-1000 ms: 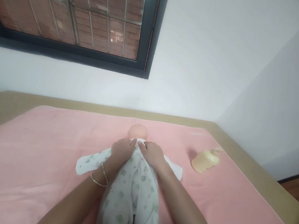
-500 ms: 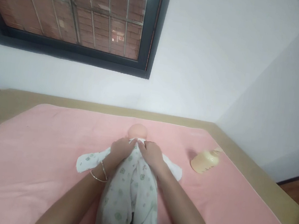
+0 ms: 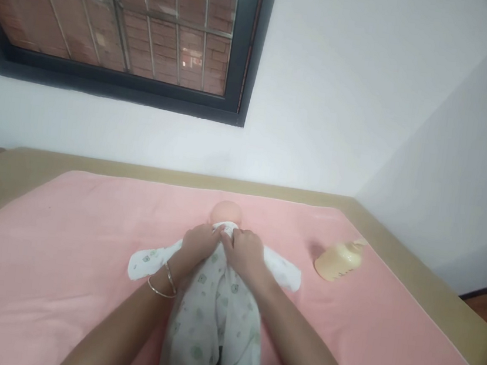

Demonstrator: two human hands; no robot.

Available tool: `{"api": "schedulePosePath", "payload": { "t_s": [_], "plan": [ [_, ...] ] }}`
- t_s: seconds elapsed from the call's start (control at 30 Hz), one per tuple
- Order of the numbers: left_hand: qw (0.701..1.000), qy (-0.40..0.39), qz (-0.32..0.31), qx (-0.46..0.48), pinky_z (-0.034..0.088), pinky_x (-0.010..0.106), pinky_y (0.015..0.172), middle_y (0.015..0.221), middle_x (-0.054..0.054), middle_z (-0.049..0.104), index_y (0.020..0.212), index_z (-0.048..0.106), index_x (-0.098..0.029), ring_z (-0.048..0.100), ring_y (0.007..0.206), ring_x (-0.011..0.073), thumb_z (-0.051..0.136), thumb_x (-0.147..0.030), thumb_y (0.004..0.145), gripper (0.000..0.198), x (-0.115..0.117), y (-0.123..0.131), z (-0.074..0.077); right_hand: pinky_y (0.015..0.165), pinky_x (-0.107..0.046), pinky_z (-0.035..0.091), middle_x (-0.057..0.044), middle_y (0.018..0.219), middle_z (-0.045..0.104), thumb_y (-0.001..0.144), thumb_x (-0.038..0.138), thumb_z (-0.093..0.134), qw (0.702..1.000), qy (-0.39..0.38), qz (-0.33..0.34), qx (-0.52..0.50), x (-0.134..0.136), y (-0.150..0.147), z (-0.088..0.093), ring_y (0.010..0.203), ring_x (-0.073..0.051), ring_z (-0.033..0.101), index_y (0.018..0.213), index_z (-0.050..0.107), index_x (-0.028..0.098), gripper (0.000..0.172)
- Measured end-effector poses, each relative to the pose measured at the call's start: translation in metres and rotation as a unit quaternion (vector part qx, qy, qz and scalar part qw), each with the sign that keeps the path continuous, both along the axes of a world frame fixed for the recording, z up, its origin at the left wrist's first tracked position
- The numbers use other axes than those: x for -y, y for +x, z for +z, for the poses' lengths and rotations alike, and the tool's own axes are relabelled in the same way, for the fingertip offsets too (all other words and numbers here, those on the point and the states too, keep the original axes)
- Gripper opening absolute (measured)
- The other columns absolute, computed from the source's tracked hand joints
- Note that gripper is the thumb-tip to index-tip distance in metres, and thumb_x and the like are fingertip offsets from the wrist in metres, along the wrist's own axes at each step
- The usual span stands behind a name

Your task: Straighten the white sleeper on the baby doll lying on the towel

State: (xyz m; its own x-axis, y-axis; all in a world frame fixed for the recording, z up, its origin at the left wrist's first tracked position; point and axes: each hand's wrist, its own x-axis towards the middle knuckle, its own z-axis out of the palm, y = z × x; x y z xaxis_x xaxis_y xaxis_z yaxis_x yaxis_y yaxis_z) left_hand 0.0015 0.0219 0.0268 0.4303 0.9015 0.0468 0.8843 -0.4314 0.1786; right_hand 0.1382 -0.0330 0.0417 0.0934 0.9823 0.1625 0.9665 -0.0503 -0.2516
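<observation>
Barely any shift since a second ago: left hand (image 3: 199, 244) and right hand (image 3: 246, 253) stay narrow, pinching the neckline of the white, green-printed cloth garment (image 3: 197, 325), collar showing slightly more. Garment's mid-sheet on the pink fabric sheet (image 3: 65, 220), below the round, skin-toned doll head (image 3: 226, 210); neckline work looks ongoing.

The left hand (image 3: 201, 243) and right hand (image 3: 246, 251) nearly meet at the neckline of a white, green-printed baby garment (image 3: 198, 319), gripping it just below a doll's bald head (image 3: 226, 210), sleeves spread either side on a pink sheet (image 3: 65, 226). A bangle (image 3: 159, 293) circles the left wrist. A yellowish baby bottle (image 3: 338, 260) rests to the right, beneath a white wall (image 3: 323, 109) with a barred window (image 3: 243, 58).
</observation>
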Motion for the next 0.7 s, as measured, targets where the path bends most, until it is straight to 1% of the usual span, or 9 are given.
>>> {"api": "schedulePosePath", "payload": {
  "t_s": [0.07,0.17,0.23,0.3,0.43,0.5,0.57,0.63,0.7],
  "plan": [
    [0.999,0.023,-0.017,-0.017,0.043,0.034,0.076,0.091,0.012,0.065,0.092,0.065,-0.014,0.061,0.087,0.0235,0.025,-0.037,0.096,0.046,0.003,0.001,0.003,0.079,-0.035,0.039,-0.019,0.093,0.066,0.093,0.06,0.017,1.0,-0.018,-0.013,-0.009,-0.002,0.0,0.0,0.091,-0.028,0.061,0.096,0.066,0.011,0.069],
    [0.998,0.066,0.017,0.006,0.043,0.034,0.078,0.089,0.013,0.065,0.091,0.065,-0.014,0.06,0.091,0.0243,0.027,-0.037,0.095,0.045,0.01,0.007,0.009,0.074,-0.032,0.041,-0.016,0.093,0.068,0.093,0.061,0.016,0.993,-0.093,-0.02,-0.066,-0.01,0.012,-0.001,0.088,-0.026,0.062,0.094,0.068,0.014,0.07],
    [0.996,0.067,0.044,0.031,0.043,0.034,0.078,0.089,0.012,0.065,0.089,0.065,-0.015,0.06,0.09,0.0234,0.026,-0.041,0.095,0.047,0.012,0.01,0.011,0.073,-0.03,0.041,-0.015,0.094,0.068,0.094,0.059,0.015,0.988,-0.121,-0.005,-0.092,-0.012,0.018,0.0,0.088,-0.024,0.062,0.093,0.069,0.015,0.07],
    [0.997,0.033,0.06,0.044,0.044,0.034,0.076,0.089,0.011,0.066,0.087,0.064,-0.015,0.061,0.086,0.0229,0.024,-0.046,0.094,0.051,0.01,0.009,0.012,0.073,-0.03,0.04,-0.015,0.094,0.068,0.094,0.059,0.014,0.992,-0.095,0.006,-0.079,-0.009,0.017,0.002,0.087,-0.023,0.062,0.094,0.069,0.015,0.07],
    [0.998,-0.038,0.019,0.048,0.045,0.032,0.072,0.088,0.009,0.067,0.086,0.064,-0.017,0.062,0.08,0.0207,0.02,-0.045,0.095,0.054,0.003,0.0,0.01,0.078,-0.033,0.039,-0.016,0.09,0.067,0.094,0.06,0.009,0.999,-0.01,0.025,-0.025,0.0,0.007,0.005,0.088,-0.025,0.061,0.094,0.067,0.014,0.074],
    [0.999,-0.028,0.006,0.038,0.045,0.033,0.072,0.089,0.01,0.067,0.087,0.064,-0.017,0.061,0.081,0.021,0.02,-0.044,0.095,0.052,0.005,-0.001,0.011,0.078,-0.034,0.039,-0.017,0.093,0.067,0.094,0.058,0.011,0.999,-0.021,0.016,-0.027,-0.002,0.008,0.004,0.089,-0.026,0.061,0.095,0.067,0.013,0.072],
    [1.0,0.001,0.002,0.025,0.045,0.035,0.074,0.092,0.012,0.066,0.09,0.064,-0.016,0.06,0.085,0.0227,0.023,-0.041,0.095,0.048,0.009,0.001,0.012,0.076,-0.033,0.04,-0.017,0.096,0.067,0.096,0.055,0.011,0.996,-0.071,0.005,-0.058,-0.007,0.015,0.002,0.09,-0.026,0.062,0.095,0.068,0.012,0.07],
    [0.999,0.026,0.004,0.022,0.044,0.036,0.077,0.092,0.013,0.065,0.09,0.063,-0.015,0.06,0.087,0.0229,0.025,-0.036,0.095,0.044,0.013,0.004,0.013,0.073,-0.031,0.041,-0.016,0.096,0.068,0.097,0.05,0.01,0.989,-0.11,0.013,-0.093,-0.012,0.022,0.0,0.089,-0.024,0.063,0.094,0.068,0.012,0.07],
    [0.999,0.029,0.024,0.031,0.044,0.036,0.077,0.09,0.012,0.065,0.087,0.063,-0.015,0.06,0.085,0.022,0.026,-0.035,0.094,0.043,0.014,0.006,0.013,0.072,-0.03,0.041,-0.016,0.095,0.068,0.098,0.044,0.01,0.992,-0.099,0.024,-0.081,-0.013,0.023,0.0,0.088,-0.024,0.063,0.093,0.068,0.013,0.066]
  ]
}}
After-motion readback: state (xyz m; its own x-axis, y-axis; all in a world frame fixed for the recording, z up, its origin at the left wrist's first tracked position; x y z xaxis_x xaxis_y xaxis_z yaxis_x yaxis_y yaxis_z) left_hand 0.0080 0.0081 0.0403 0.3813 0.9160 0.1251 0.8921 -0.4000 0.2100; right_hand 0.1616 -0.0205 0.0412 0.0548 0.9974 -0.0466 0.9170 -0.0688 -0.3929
